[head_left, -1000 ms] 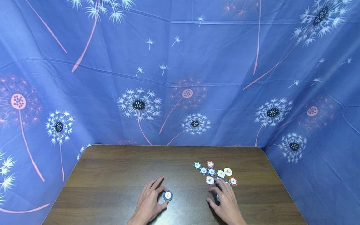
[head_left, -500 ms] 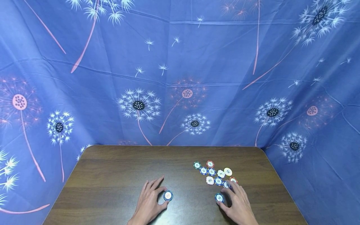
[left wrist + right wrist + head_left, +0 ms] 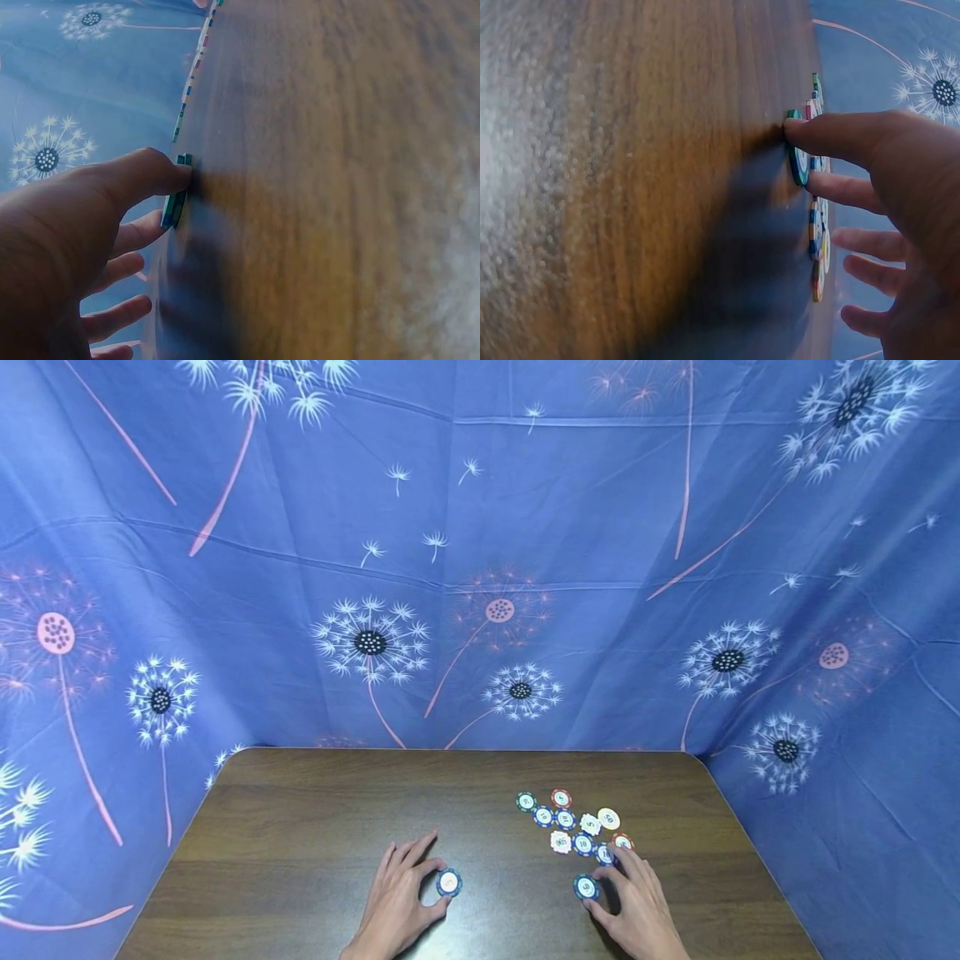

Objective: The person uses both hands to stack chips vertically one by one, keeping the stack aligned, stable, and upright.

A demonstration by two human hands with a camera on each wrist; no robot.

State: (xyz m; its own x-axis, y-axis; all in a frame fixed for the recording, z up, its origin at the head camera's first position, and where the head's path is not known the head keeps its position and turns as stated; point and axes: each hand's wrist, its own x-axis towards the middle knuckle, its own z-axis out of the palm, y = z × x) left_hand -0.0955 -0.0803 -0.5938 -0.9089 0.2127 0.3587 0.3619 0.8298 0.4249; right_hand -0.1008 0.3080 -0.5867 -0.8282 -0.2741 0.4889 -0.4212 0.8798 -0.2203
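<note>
My left hand (image 3: 397,897) pinches a short stack of poker chips (image 3: 449,882) by its edges, thumb on the near side and index finger on the far side. In the left wrist view, two green-edged layers show in that stack (image 3: 175,196). Farther right, my right hand (image 3: 636,906) has thumb and index finger on opposite edges of a blue-green poker chip (image 3: 586,887). That chip (image 3: 798,154) looks green-edged in the right wrist view and lies low at the table. The right hand's other fingers extend over the near edge of the loose chips.
Beyond the right hand, several loose chips lie flat, among them a green one (image 3: 526,802), a red one (image 3: 561,798), a yellow one (image 3: 609,818) and a white one (image 3: 560,842). The wooden table (image 3: 337,802) meets a blue dandelion-print cloth (image 3: 600,527) behind and at both sides.
My right hand has shifted right and drawn back from over the chips, uncovering the blue-green chip and taking it between thumb and index finger. The left hand stays still with its stack.
</note>
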